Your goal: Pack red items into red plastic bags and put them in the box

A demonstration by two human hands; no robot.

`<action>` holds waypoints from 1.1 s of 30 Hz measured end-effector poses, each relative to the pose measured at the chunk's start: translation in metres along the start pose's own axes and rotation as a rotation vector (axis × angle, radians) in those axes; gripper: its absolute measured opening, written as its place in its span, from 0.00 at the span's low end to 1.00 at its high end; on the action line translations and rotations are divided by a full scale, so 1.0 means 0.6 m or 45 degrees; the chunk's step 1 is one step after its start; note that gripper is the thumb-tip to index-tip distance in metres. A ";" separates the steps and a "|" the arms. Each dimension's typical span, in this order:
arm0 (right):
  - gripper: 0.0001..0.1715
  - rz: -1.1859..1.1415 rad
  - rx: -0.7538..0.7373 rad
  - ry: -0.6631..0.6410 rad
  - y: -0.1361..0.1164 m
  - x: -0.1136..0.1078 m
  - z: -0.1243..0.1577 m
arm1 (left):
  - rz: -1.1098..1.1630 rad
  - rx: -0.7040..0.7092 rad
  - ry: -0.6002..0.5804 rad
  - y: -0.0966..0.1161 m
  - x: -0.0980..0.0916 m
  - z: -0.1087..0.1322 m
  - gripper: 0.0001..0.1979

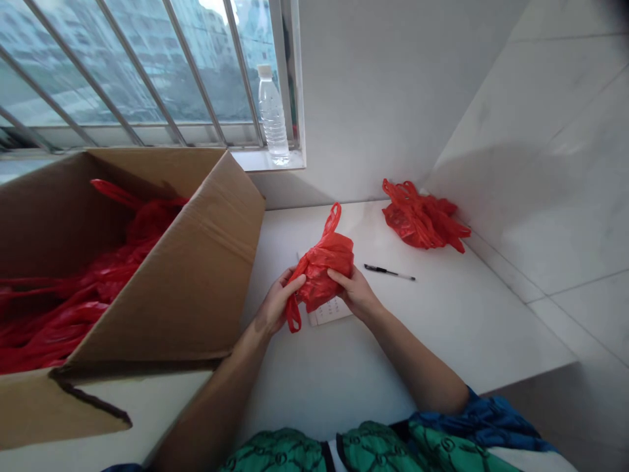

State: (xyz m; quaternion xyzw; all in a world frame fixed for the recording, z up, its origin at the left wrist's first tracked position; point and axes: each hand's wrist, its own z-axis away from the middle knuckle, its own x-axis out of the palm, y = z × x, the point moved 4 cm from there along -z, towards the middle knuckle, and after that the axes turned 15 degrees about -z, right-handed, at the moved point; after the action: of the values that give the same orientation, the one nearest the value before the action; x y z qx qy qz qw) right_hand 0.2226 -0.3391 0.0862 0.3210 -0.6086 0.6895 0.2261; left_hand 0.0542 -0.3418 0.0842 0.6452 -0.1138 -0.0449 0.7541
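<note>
Head view, looking down over the white table (pixel 442 328). My left hand (pixel 275 305) and my right hand (pixel 356 292) together grip one crumpled red plastic bag (pixel 325 262), held just above the table's middle. The left hand is closed on the bag's left side with the thumb on top. The right hand is closed on its lower right side, fingers curled under the bundle. One handle loop (pixel 334 219) stands up at the far end of the bag; a second loop (pixel 293 318) hangs down beside my left thumb.

Under the bag, partly covered by it and by my right hand, lies a small white printed card (pixel 330 312); I cannot read its print. A black pen (pixel 390 271) lies on the table just right of my right hand, apart from it.

At left, an open cardboard box (pixel 196 262) sits tilted toward me, its flap near my left forearm; inside it is a mass of loose red bags (pixel 73 288). At far right, against the tiled wall (pixel 540 196), a small heap of bundled red bags (pixel 422 219) rests on the table, well apart from my hands. A clear water bottle (pixel 273 115) stands upright on the sill before the barred window (pixel 147 72).
</note>
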 end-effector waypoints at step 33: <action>0.39 0.271 -0.362 -0.040 -0.034 0.006 0.003 | -0.135 0.111 -0.019 -0.003 0.013 0.004 0.30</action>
State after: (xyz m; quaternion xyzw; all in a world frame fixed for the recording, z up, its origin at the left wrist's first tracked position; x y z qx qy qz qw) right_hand 0.2347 -0.3383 0.1031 0.2303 -0.7338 0.6116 0.1854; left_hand 0.0611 -0.3458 0.0839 0.6823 -0.0870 -0.0844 0.7210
